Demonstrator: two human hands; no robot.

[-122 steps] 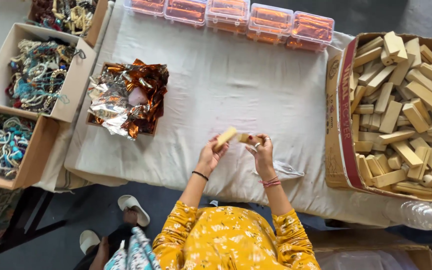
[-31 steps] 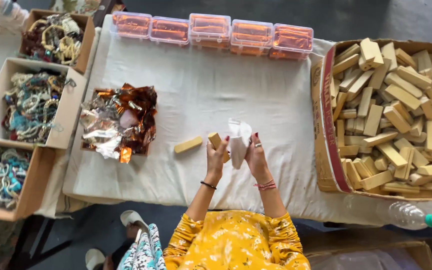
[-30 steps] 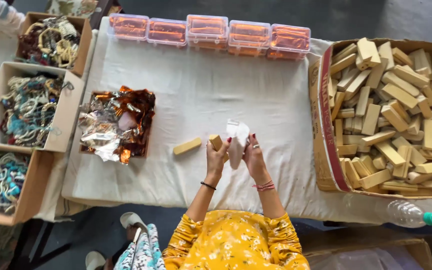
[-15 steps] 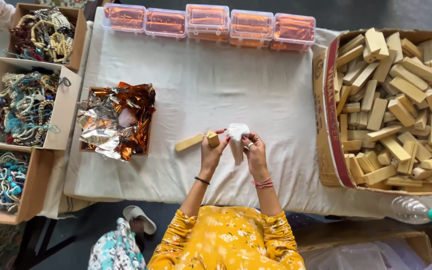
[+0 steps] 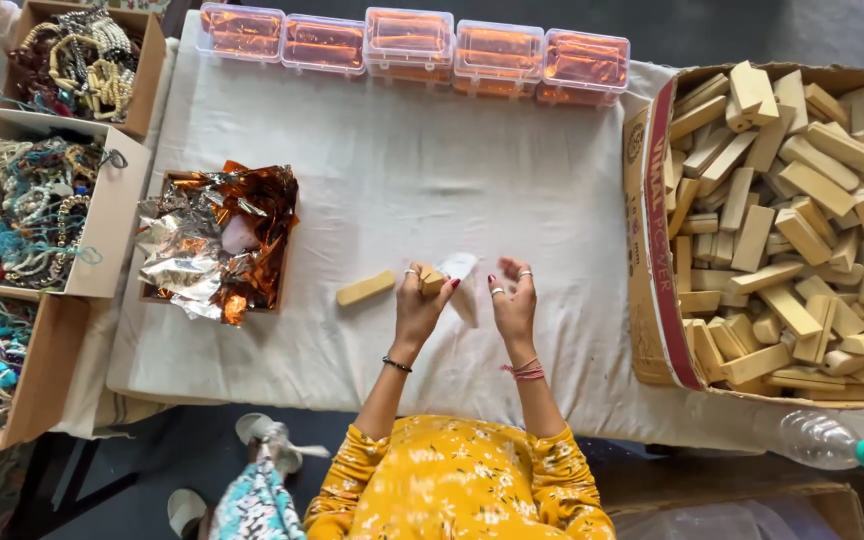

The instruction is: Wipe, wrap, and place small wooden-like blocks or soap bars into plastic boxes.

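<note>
My left hand (image 5: 420, 305) grips a small tan wooden block (image 5: 433, 281) above the white cloth-covered table (image 5: 422, 190). A clear thin plastic sleeve (image 5: 463, 284) hangs between my hands, touching the block; which fingers pinch it is hard to tell. My right hand (image 5: 514, 302) is just right of the sleeve with fingers spread. A second tan wooden block (image 5: 365, 288) lies flat on the cloth to the left of my left hand.
A large cardboard box of wooden blocks (image 5: 787, 215) stands at right. A pile of orange and silver foil (image 5: 220, 240) sits at left. Clear lidded boxes (image 5: 410, 42) line the far edge. Boxes of beaded strings (image 5: 37, 215) stand far left. A plastic bottle (image 5: 822, 440) lies bottom right.
Since four seconds ago one block has been laid on the cloth and a plastic sleeve has appeared between my hands. Over the last second the hands hardly moved.
</note>
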